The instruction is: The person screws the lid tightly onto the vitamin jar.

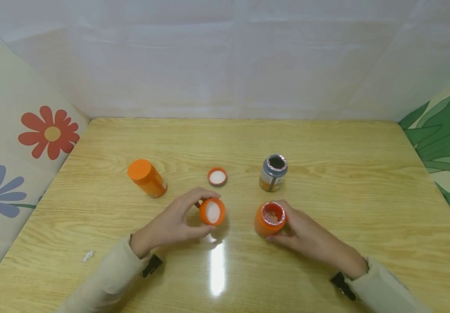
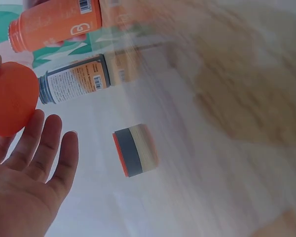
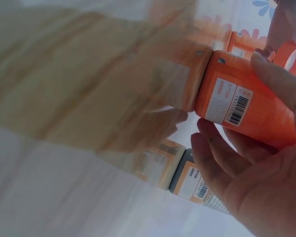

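Observation:
My left hand [image 1: 195, 214] pinches an orange cap [image 1: 212, 211] between thumb and fingers just above the table, its white liner facing up. The left wrist view shows the same cap [image 2: 10, 98] at my fingertips [image 2: 44, 133]. My right hand [image 1: 284, 224] grips an open orange bottle [image 1: 270, 218] standing on the wooden table [image 1: 327, 143], a foil rim around its mouth. In the right wrist view my fingers [image 3: 266, 74] curl round that bottle [image 3: 246, 106]. The two hands are a short gap apart.
Behind the hands an open grey bottle [image 1: 273, 172] stands, a second orange cap [image 1: 217, 177] lies liner-up, and a closed orange bottle [image 1: 146, 177] stands to the left. A small white scrap [image 1: 88, 255] lies front left. Patterned walls close in the table's left, back and right.

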